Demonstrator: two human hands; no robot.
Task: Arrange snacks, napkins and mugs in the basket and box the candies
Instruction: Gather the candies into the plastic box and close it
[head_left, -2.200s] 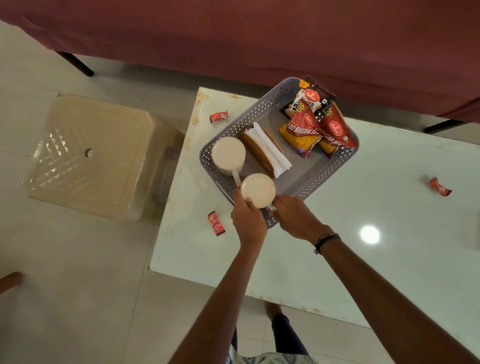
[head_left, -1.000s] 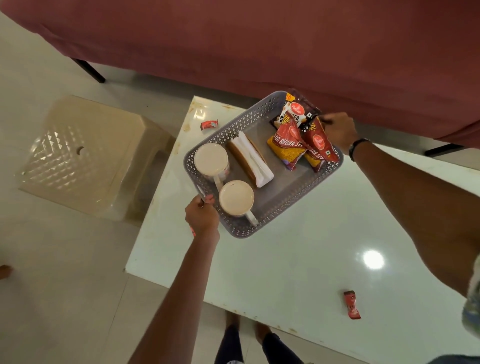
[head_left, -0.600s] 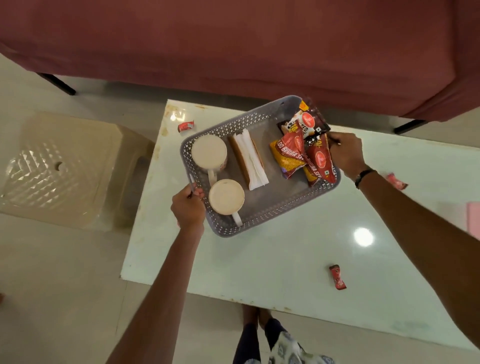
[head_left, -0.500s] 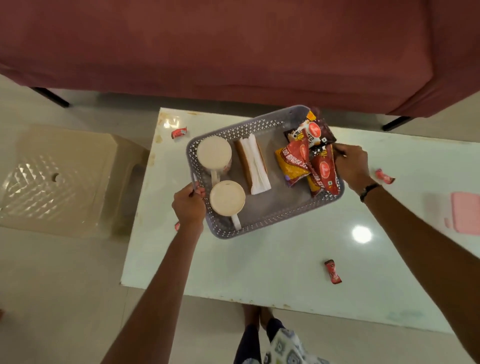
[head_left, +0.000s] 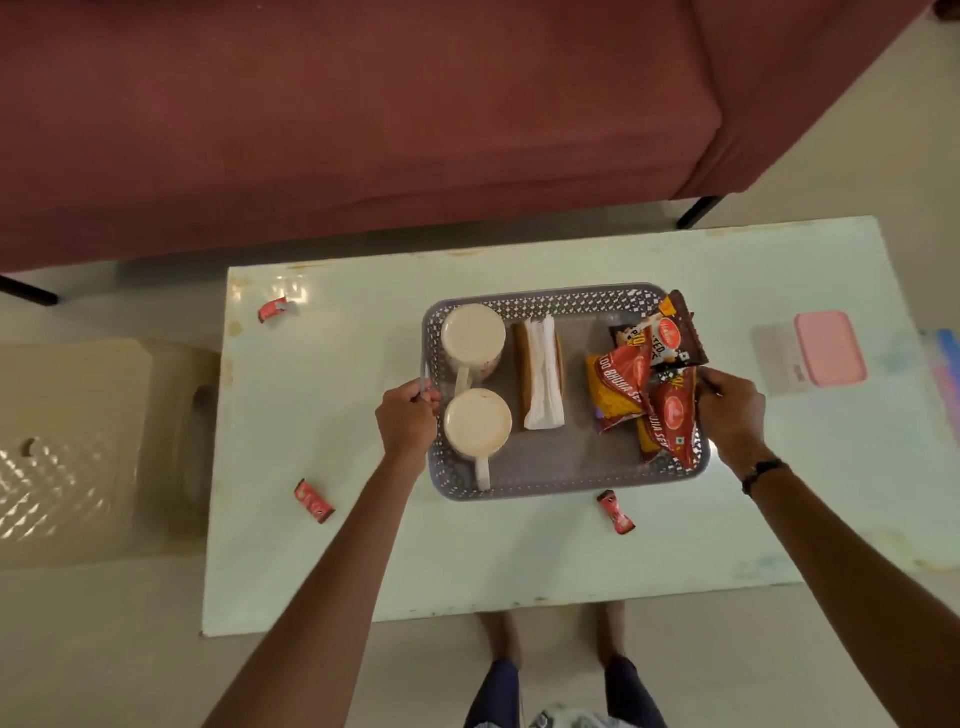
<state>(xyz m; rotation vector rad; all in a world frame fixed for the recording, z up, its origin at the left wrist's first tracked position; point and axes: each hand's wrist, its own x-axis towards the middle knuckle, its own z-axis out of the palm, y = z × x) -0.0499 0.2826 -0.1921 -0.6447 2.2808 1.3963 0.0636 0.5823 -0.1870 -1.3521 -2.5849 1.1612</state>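
Observation:
A grey perforated basket (head_left: 566, 475) sits mid-table. Inside it stand two cream mugs (head_left: 474, 338) (head_left: 478, 422) at the left, a stack of white napkins (head_left: 541, 371) on a brown holder in the middle, and red and dark snack packets (head_left: 649, 384) at the right. My left hand (head_left: 408, 421) grips the basket's left rim. My right hand (head_left: 730, 410) grips its right rim beside the packets. Three red wrapped candies lie loose on the table: one far left (head_left: 274, 309), one front left (head_left: 314, 501), one just before the basket (head_left: 616, 512). A pink-lidded box (head_left: 826, 348) lies at the right.
The pale green table (head_left: 519, 571) stands before a maroon sofa (head_left: 363, 114). A beige plastic stool (head_left: 78, 447) is on the floor to the left. My feet show under the table's near edge.
Both hands took the basket by its ends, turned it square to the table edge and carried it from the left corner toward the middle. The pink box came into view.

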